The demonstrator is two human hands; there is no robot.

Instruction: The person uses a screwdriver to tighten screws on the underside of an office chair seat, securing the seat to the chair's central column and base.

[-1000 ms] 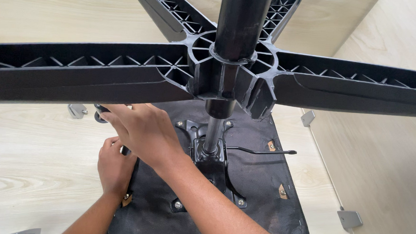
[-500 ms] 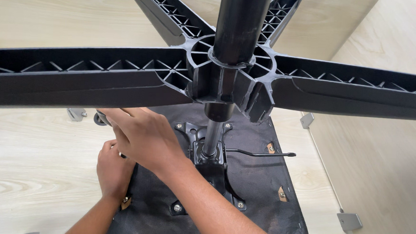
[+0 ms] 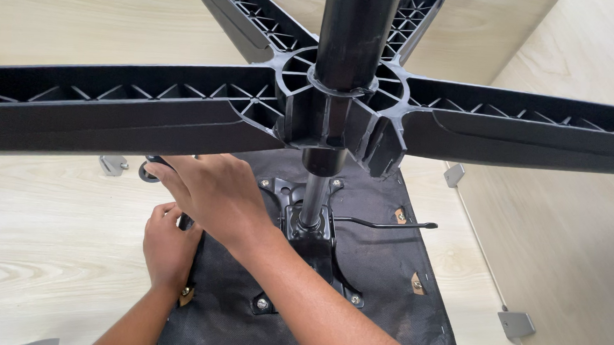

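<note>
The right hand point(image 3: 211, 192) is barely shifting, its grip closing over a small black knob point(image 3: 147, 172), while the left hand point(image 3: 169, 246) is pressing flat, holding nothing, on the black fabric-covered chair seat underside point(image 3: 378, 281).

Furniture assembly workspace, pale wood-laminate floor point(image 3: 44, 250), matching partition panels point(image 3: 584, 229) on metal brackets point(image 3: 516, 323), upturned office chair point(image 3: 330, 265)

Black ribbed chair base point(image 3: 149, 112), black fabric seat underside point(image 3: 385, 281), pale woodgrain floor point(image 3: 44, 250), seemingly grey brackets point(image 3: 516, 323)
</note>
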